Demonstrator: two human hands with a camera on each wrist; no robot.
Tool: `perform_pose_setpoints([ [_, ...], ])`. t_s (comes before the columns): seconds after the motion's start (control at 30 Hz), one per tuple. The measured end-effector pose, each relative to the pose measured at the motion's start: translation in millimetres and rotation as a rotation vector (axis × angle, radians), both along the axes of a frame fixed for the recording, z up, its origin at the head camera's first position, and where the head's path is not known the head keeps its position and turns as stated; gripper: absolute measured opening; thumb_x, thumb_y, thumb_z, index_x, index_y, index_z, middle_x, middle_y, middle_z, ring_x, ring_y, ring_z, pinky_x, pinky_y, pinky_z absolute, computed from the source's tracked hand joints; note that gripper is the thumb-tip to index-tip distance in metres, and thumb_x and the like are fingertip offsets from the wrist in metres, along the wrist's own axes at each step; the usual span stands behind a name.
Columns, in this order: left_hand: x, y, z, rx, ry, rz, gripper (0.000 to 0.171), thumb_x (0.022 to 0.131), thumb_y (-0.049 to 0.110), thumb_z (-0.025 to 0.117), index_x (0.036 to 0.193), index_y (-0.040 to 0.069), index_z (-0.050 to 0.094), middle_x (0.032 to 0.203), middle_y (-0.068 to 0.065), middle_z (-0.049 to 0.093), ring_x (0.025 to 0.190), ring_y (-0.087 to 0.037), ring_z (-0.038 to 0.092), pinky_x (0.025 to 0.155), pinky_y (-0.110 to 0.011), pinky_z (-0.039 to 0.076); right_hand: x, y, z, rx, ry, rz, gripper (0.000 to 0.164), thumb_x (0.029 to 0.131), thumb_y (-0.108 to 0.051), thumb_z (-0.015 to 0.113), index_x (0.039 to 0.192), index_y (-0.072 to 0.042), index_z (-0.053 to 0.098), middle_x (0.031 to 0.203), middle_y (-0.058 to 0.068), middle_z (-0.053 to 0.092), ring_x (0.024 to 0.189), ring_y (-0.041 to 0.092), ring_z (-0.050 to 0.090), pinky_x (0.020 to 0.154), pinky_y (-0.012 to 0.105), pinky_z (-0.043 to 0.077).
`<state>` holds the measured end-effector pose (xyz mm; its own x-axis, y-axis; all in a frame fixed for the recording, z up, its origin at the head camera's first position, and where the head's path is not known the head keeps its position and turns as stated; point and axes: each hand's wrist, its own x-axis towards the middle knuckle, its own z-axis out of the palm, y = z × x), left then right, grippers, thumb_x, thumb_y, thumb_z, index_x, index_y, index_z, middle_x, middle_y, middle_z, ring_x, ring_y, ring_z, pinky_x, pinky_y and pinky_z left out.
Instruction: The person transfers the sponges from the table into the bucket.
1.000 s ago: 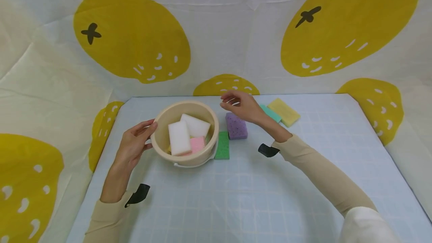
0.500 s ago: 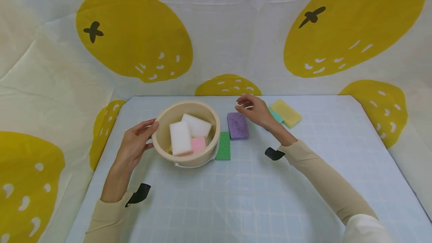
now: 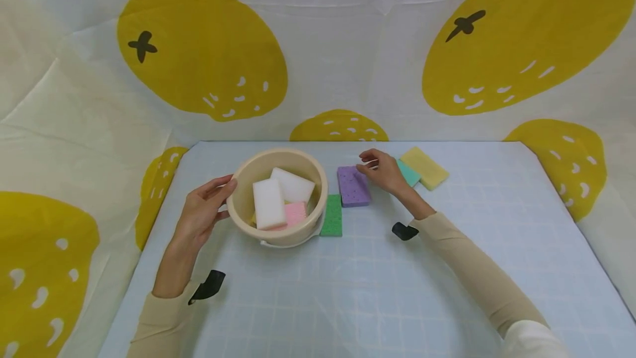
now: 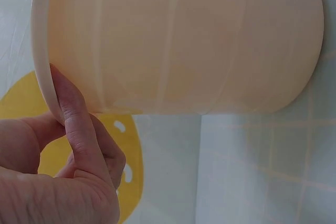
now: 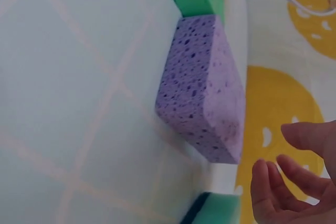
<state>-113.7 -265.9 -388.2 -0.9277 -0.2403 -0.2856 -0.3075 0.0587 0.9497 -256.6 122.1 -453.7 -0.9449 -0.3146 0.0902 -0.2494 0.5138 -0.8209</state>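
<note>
A cream bucket [image 3: 238, 198] stands left of the middle of the table. Two white sponges [image 3: 269, 204] and a pink sponge [image 3: 296, 212] lie inside it, with a bit of yellow beneath. My left hand [image 3: 201, 209] pinches the bucket's rim between thumb and fingers, as the left wrist view shows up close. My right hand [image 3: 381, 171] hovers by the upper right corner of a purple sponge [image 3: 354, 189], fingers loosely bent and holding nothing. In the right wrist view, a gap separates the fingers [image 5: 261, 182] from the purple sponge [image 5: 199, 82].
A green sponge [image 3: 334, 220] lies against the bucket's right side, touching the purple one. Behind my right hand are a teal sponge [image 3: 408, 172] and a yellow sponge [image 3: 426, 168]. The white bucket handle [image 3: 293, 243] hangs down in front. A lemon-print cloth [image 3: 348, 59] rises behind the table.
My right hand has moved right and toward me, from beside the bucket to the purple sponge's upper corner. My left hand still holds the rim. The whole view has shifted slightly.
</note>
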Motion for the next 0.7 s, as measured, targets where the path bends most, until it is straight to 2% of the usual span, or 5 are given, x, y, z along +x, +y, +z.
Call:
perform_pose_setpoints([
  [0.3, -0.3, 0.6, -0.9, 0.021, 0.012, -0.009, 0.063, 0.092, 0.045, 0.076, 0.141, 0.008, 0.06, 0.11, 0.01, 0.071, 0.092, -0.009, 0.067, 0.076, -0.025, 0.061, 0.2, 2.2, -12.0, 0.063, -0.033, -0.008, 0.04, 0.098, -0.005, 0.069, 0.131, 0.013, 0.057, 0.129, 0.03, 0.062, 0.113, 0.043, 0.065, 0.097, 0.053, 0.054],
  [0.7, 0.1, 0.9, 0.9, 0.014, -0.02, 0.009, 0.066, 0.091, 0.046, 0.076, 0.142, 0.01, 0.059, 0.116, 0.007, 0.069, 0.095, -0.01, 0.066, 0.077, -0.024, 0.06, -1.1, -0.8, -6.6, 0.25, -0.041, 0.165, 0.048, 0.099, -0.007, 0.064, 0.138, 0.017, 0.051, 0.131, 0.033, 0.06, 0.117, 0.044, 0.062, 0.099, 0.054, 0.052],
])
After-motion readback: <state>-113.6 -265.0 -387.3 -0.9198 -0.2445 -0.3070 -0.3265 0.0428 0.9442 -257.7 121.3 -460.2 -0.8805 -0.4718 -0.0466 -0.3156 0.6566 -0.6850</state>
